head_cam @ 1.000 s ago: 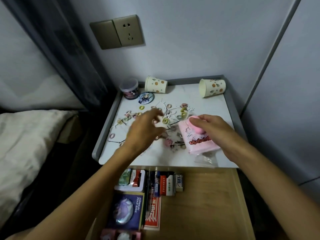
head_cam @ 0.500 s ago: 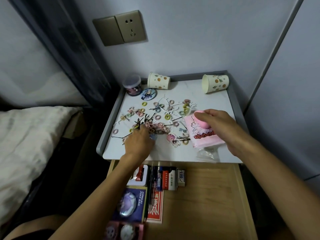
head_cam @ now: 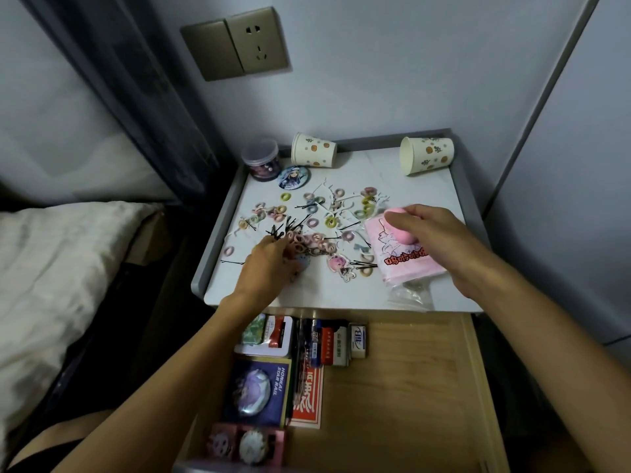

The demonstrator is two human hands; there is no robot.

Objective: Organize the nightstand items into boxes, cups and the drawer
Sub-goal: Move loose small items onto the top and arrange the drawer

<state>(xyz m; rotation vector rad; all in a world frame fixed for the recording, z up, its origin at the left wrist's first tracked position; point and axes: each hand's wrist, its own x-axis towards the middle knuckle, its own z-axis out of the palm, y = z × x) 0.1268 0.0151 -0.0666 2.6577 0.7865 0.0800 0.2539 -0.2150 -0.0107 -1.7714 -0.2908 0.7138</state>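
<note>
The white nightstand top [head_cam: 403, 186] is strewn with small hair ties [head_cam: 309, 240] and black bobby pins [head_cam: 283, 227]. My left hand [head_cam: 269, 264] lies over the pile near the front left, fingers curled among pink ties and pins; what it grips is hidden. My right hand [head_cam: 430, 227] holds a pink egg-shaped sponge [head_cam: 399, 225] above a pink printed pouch [head_cam: 406, 257]. A pink-haired acrylic charm [head_cam: 341, 266] lies between the hands. Two patterned paper cups [head_cam: 312, 155] [head_cam: 426, 158] lie on their sides at the back. The wooden drawer [head_cam: 403, 387] stands pulled open below.
A clear lidded jar [head_cam: 261, 160] and a round badge [head_cam: 293, 175] sit at the back left. Card boxes, a blue boxed badge [head_cam: 256, 390] and an eraser fill the drawer's left side. A clear plastic bag [head_cam: 411, 295] overhangs the front edge. Bed at left, wall at right.
My left hand drew back from the middle of the scatter to the front left and settled on the pile of ties and pins. The right hand kept holding the sponge over the pouch.
</note>
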